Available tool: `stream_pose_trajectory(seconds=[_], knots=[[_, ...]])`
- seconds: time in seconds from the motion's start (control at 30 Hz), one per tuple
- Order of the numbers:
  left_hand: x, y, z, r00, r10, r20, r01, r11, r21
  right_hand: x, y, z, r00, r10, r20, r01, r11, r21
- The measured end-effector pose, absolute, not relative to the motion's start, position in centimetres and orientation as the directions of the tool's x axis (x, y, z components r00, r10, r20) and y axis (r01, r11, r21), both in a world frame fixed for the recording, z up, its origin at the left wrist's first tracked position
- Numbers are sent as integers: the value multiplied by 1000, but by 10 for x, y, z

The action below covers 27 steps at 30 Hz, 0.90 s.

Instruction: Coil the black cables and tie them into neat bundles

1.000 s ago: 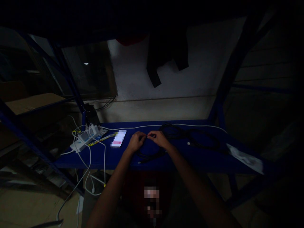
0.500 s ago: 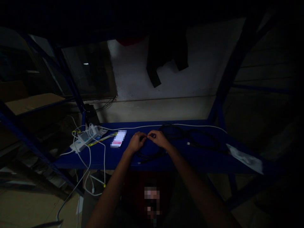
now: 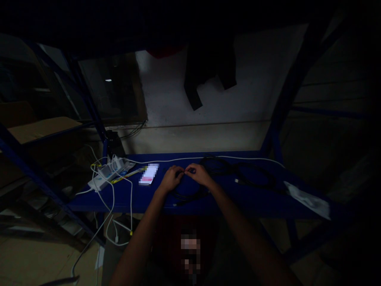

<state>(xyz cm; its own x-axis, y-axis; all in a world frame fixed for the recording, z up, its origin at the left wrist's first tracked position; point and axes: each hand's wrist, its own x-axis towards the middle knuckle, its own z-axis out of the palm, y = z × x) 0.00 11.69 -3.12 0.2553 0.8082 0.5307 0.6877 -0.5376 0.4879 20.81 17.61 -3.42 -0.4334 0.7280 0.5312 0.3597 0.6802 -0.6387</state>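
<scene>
My left hand point(image 3: 172, 178) and my right hand point(image 3: 198, 174) meet fingertip to fingertip above the blue shelf point(image 3: 119, 201). Both are closed in a pinch; what lies between the fingers is too small and dark to make out. Just below them rests a coiled black cable point(image 3: 190, 196), its plug end pointing toward the front edge. The far side of this coil is hidden behind my hands. Two more black cable coils lie to the right, one close to my right hand and another black coil point(image 3: 256, 184) with a pale connector farther off.
Left of my hands lies a lit phone point(image 3: 149, 174). A white power strip point(image 3: 102, 178) with tangled white cords sits at the left end, some cords hanging over the edge. A clear plastic bag point(image 3: 308, 198) lies at the right. Blue posts point(image 3: 275, 135) frame the shelf.
</scene>
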Motion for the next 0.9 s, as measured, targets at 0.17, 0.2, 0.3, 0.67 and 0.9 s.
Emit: stream_pose_trajectory(seconds=[0.17, 0.2, 0.3, 0.67, 0.9], knots=[[2, 112, -26, 287, 779, 558, 666, -581, 469, 207, 180, -38, -415, 733, 539, 368, 677, -638], [2, 112, -25, 286, 776, 562, 665, -583, 467, 207, 180, -38, -412, 733, 541, 370, 678, -636], [3, 110, -24, 282, 778, 562, 672, -578, 463, 207, 180, -39, -413, 726, 549, 374, 685, -625], [6, 104, -19, 317, 763, 563, 676, -599, 431, 208, 181, -39, -404, 730, 551, 383, 682, -623], [9, 101, -15, 393, 735, 553, 662, -644, 384, 208, 179, -38, -409, 731, 547, 378, 681, -627]])
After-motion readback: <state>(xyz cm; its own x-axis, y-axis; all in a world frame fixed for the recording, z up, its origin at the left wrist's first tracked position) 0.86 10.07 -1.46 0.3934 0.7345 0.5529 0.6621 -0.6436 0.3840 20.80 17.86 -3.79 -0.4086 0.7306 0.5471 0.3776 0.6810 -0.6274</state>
